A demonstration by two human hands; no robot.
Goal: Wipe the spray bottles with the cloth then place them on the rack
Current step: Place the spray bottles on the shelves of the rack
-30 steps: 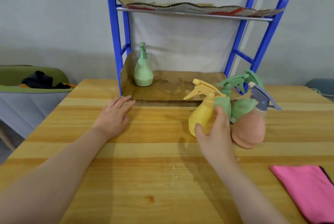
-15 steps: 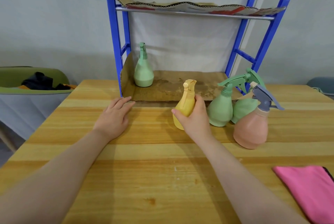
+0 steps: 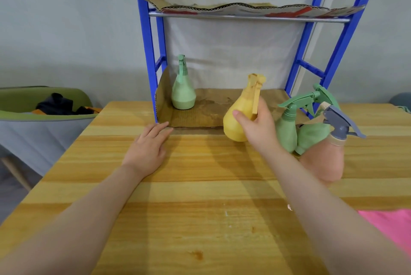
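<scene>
The bottle in my right hand was yellow all over, trigger included. The one on the rack was pale green; the rack's frame was bright blue, its shelves lined with plain brown cardboard, the upper sheet edged with red print. Two more green bottles stood by a peach-pink one with a grey-blue spray head. The tabletop was honey-yellow wood in light and dark stripes. The cloth was hot pink

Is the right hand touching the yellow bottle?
Touching. The head view shows the right hand gripping the yellow bottle, thumb across its front and fingers curled behind, lifted and tilted.
</scene>
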